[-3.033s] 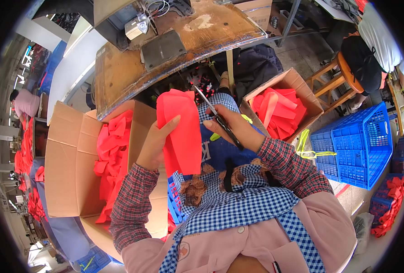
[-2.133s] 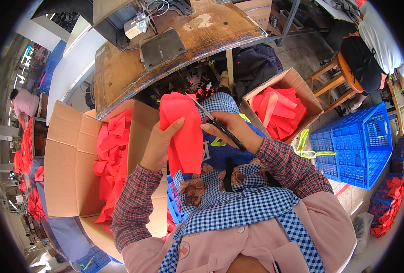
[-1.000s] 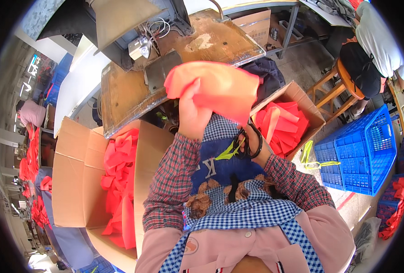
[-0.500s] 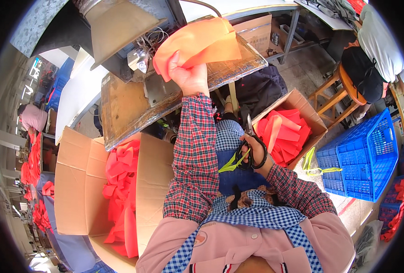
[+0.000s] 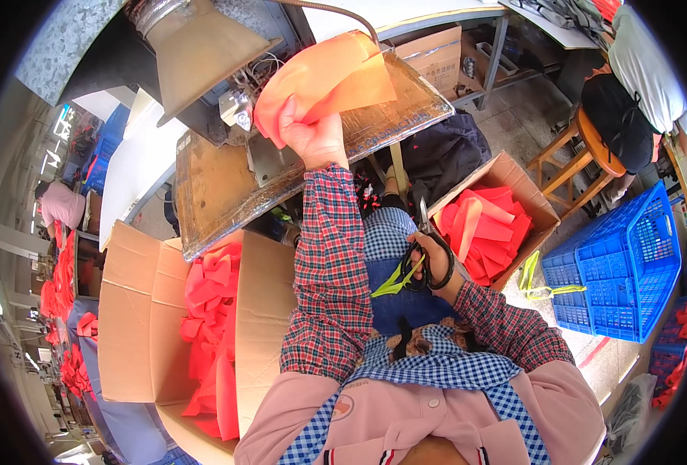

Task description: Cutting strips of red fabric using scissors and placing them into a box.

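My left hand [image 5: 312, 139] is closed on the edge of an orange-red fabric piece [image 5: 328, 81], held up above the wooden machine table [image 5: 227, 186]. The fabric fans out to the right from my fingers, close to the metal sewing machine part [image 5: 237, 108]. Low over my lap, my right hand [image 5: 433, 260] grips a pair of black-handled scissors [image 5: 439, 273], blades pointing up and away. A yellow-green strip [image 5: 394, 283] hangs from the scissors' handle.
Left of me stands an open cardboard box [image 5: 130, 310] of red fabric pieces [image 5: 208, 325]; another box [image 5: 541, 221] with red pieces [image 5: 487, 236] is at my right. Beyond it are a blue crate [image 5: 603, 271] and a wooden stool [image 5: 595, 143]. A person [image 5: 649, 70] is at the far right.
My left hand and the fabric have shifted slightly to the left and a little lower. The right hand keeps the scissors in nearly the same place.
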Available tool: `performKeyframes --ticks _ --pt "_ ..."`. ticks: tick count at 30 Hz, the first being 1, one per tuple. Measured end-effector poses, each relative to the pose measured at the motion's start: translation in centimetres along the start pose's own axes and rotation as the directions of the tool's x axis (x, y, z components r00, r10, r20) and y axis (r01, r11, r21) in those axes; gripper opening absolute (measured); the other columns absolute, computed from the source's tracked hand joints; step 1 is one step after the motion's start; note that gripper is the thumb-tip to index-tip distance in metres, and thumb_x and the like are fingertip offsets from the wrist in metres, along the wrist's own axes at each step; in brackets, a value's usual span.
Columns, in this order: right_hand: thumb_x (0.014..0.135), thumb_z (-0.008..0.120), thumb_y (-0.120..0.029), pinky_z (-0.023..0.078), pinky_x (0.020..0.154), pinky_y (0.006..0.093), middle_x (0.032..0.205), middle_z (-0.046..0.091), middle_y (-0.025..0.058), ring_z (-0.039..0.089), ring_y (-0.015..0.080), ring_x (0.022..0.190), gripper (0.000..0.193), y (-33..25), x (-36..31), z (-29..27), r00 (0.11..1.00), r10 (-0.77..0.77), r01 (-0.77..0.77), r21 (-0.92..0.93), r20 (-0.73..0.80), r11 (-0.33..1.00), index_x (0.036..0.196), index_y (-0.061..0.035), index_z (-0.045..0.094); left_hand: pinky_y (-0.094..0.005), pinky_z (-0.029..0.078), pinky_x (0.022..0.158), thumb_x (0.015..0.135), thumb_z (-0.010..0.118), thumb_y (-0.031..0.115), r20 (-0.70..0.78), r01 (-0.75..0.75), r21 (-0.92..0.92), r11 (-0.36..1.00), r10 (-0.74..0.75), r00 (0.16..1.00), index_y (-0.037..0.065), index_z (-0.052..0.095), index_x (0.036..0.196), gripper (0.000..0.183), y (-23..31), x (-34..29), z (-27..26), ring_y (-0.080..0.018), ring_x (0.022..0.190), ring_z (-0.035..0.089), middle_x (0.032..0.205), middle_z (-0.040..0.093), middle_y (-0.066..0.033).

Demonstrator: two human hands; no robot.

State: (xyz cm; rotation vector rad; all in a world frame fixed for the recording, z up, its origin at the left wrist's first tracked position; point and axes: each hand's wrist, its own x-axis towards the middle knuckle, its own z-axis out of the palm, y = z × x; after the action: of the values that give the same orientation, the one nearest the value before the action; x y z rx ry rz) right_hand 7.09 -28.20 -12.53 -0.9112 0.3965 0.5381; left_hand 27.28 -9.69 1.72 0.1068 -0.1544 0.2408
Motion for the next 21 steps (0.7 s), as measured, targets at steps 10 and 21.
performKeyframes --ticks 10,21 --pt "0.095 0.049 -0.033 0.036 0.041 0.025 0.063 0.049 -0.0011 0.044 0.0096 0.046 0.028 0.0 0.0 0.2 1.0 -0.028 0.028 0.017 0.006 0.999 0.103 -0.007 0.053 -0.0494 0.037 0.109 0.077 0.059 0.002 -0.027 0.037 -0.033 0.999 -0.038 0.999 -0.003 0.058 0.117 0.041 0.3 -0.4 0.3 -0.0315 0.118 0.054 0.121 0.061 -0.0144" --pt "0.095 0.05 -0.036 0.037 0.041 0.0247 0.065 0.049 -0.0012 0.045 0.009 0.047 0.031 0.7 0.2 -0.2 0.998 -0.046 0.046 0.017 0.039 0.999 0.104 -0.0071 0.054 -0.0492 0.038 0.108 0.077 0.058 0.002 0.0 0.052 0.011 0.999 -0.052 0.999 -0.003 0.057 0.116 0.039 0.7 -0.4 0.9 -0.0318 0.117 0.055 0.12 0.062 -0.0146"
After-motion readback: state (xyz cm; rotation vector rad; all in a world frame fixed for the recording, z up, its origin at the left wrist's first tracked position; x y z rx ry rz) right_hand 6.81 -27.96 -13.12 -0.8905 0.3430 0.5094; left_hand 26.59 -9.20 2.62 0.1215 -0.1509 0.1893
